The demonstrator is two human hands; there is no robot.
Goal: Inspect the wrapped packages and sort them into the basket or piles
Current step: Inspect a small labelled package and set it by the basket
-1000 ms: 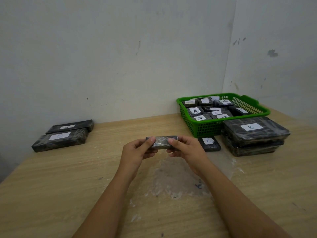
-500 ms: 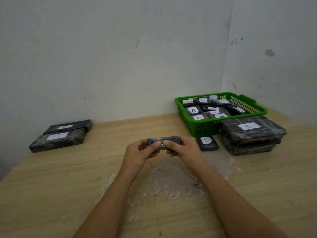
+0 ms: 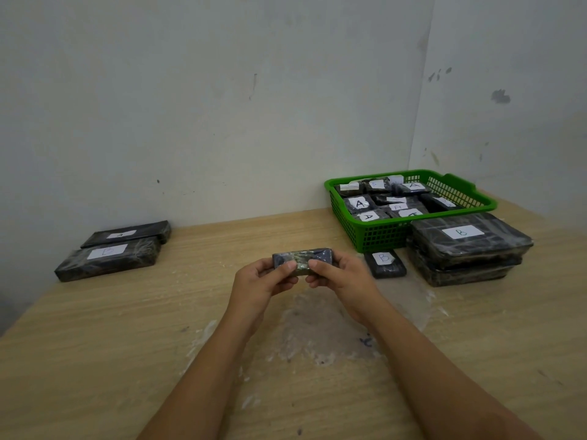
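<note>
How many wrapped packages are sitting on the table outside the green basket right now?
5: two side by side at the far left, one small B package in front of the basket, and two large ones stacked at right. Others may be hidden.

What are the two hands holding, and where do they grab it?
A small wrapped package, held above the table. The left hand pinches its left end and the right hand pinches its right end, thumbs on the near face.

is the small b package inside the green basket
No, the small B package lies on the table in front of the green basket.
</note>
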